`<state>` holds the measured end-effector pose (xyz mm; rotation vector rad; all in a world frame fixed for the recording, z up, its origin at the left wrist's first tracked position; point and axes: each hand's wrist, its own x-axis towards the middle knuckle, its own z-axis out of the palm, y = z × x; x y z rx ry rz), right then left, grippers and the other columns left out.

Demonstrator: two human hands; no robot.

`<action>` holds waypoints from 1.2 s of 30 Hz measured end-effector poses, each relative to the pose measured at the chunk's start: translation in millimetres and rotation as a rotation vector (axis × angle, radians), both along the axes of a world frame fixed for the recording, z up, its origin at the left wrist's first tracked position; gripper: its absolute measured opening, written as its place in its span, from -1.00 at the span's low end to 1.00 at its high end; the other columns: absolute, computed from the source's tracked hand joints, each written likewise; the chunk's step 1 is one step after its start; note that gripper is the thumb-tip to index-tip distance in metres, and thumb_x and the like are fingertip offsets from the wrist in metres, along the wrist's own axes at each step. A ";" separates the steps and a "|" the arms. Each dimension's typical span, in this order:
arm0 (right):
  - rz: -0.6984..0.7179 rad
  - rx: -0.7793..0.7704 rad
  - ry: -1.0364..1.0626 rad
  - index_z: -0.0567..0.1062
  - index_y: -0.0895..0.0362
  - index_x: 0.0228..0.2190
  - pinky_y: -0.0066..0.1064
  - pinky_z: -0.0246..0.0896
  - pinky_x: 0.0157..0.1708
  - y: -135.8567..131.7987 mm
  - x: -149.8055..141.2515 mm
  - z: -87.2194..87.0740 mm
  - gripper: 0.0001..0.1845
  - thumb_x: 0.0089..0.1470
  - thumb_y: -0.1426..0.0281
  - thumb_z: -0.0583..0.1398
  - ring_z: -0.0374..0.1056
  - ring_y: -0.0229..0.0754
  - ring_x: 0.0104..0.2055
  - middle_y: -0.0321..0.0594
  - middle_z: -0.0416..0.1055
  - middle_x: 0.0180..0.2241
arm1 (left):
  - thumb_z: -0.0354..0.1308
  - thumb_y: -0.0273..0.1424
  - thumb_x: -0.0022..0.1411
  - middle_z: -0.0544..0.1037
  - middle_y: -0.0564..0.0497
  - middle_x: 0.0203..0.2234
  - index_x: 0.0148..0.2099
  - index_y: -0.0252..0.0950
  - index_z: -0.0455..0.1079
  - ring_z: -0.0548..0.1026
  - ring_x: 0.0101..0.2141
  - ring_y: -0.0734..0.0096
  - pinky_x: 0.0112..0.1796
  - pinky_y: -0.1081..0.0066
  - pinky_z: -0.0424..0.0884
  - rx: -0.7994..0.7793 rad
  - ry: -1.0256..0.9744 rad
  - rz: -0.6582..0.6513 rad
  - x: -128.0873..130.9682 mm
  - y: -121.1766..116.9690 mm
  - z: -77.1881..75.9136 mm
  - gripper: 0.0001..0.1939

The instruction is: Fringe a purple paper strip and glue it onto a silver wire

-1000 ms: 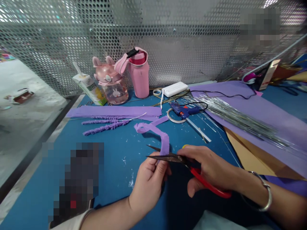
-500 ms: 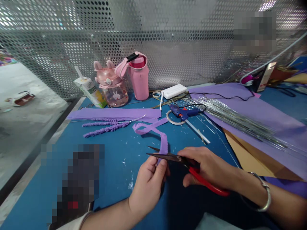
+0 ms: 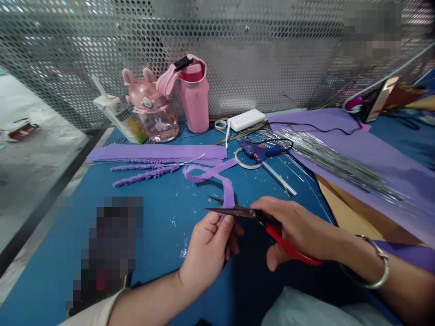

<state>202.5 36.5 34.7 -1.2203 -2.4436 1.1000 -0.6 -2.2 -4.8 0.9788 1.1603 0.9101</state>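
Between the thumb and fingers of my left hand (image 3: 207, 242) is the end of a narrow purple paper strip (image 3: 229, 192), which curls away across the blue table. My right hand (image 3: 294, 226) grips red-handled scissors (image 3: 288, 246). Their dark blades are parted, with the strip lying between them just above my left thumb. Two fuzzy purple stems (image 3: 146, 175) rest on the table to the upper left, one with bare wire showing. Behind them lies a stack of flat purple strips (image 3: 159, 152).
A blue glue gun (image 3: 260, 151) lies by a tape ring (image 3: 243, 160). Many thin wires (image 3: 340, 165) rest on purple sheets (image 3: 384, 149) at right. A pink bottle (image 3: 195, 102), an eared cup (image 3: 156, 113) and a drink carton (image 3: 118, 117) stand along the perforated metal panel (image 3: 272, 59).
The view has shifted slightly, so the table's things sit a little higher. The scissors remain parted around the strip; the fingers of my left hand have moved slightly.
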 end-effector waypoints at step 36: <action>-0.007 -0.011 0.037 0.46 0.12 -0.32 -0.48 0.11 -0.44 0.4 -6.2 -5.9 -0.46 -0.25 -0.01 0.35 0.24 -0.27 -0.42 -0.31 0.39 -0.42 | 0.08 -0.23 0.25 0.48 0.04 -0.53 -0.33 -0.36 0.37 0.37 -0.63 0.61 -0.64 0.60 0.27 0.034 -0.082 0.039 0.4 -0.5 -1.7 -0.73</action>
